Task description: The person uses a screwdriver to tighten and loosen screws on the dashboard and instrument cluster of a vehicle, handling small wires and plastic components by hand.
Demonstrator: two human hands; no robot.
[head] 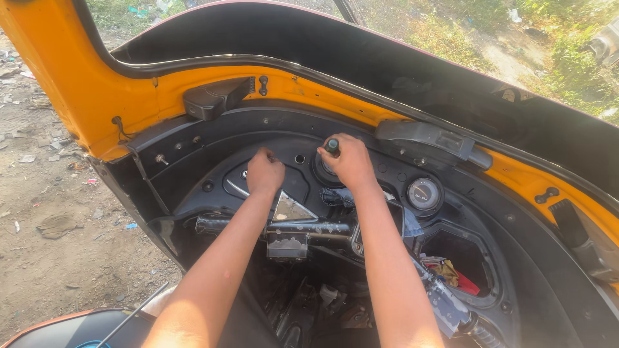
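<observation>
Here, seen from the head camera, the right hand (350, 161) is closed around a dark-handled tool (332, 146) pressed onto the black dashboard panel (193, 174). Just left of that grip, the left hand (264, 171) is clenched against the panel; whether it holds anything is hidden. Right of the grip sits a round gauge (423, 193); below lies the handlebar (303, 228).

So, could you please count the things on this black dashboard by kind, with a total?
Hands: 2, left hand and right hand
Tools with a dark grip: 1, screwdriver in the right hand
Round gauges: 1, gauge
Handlebars: 1, handlebar
Rags: 1, rag
Total: 6
</observation>
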